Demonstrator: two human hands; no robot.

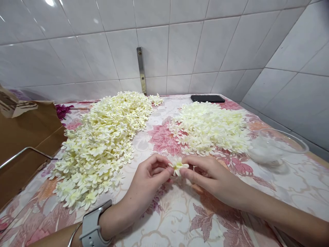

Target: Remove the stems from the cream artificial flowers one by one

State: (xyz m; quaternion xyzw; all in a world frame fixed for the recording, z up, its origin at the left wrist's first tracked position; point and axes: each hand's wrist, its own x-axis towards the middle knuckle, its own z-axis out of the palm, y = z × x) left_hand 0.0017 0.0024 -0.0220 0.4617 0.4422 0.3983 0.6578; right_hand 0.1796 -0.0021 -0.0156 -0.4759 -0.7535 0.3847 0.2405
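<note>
A small white flower with a yellowish centre (177, 165) is pinched between both hands near the middle of the view. My left hand (151, 175) grips its left side with thumb and fingertips, and a watch is on that wrist. On the flower's right side, my right hand (208, 171) holds it between thumb and fingers. A large heap of cream-yellow flowers (108, 133) spreads to the left. Beyond my right hand lies a smaller heap of whiter flowers (213, 127).
A clear plastic bowl (267, 147) stands at the right. Near the wall lies a black phone (207, 98). At the left are a brown cardboard box (31, 144) and a metal rod (25, 151). Patterned cloth (167, 223) covers the table; a metal bracket (142, 70) is on the tiled wall.
</note>
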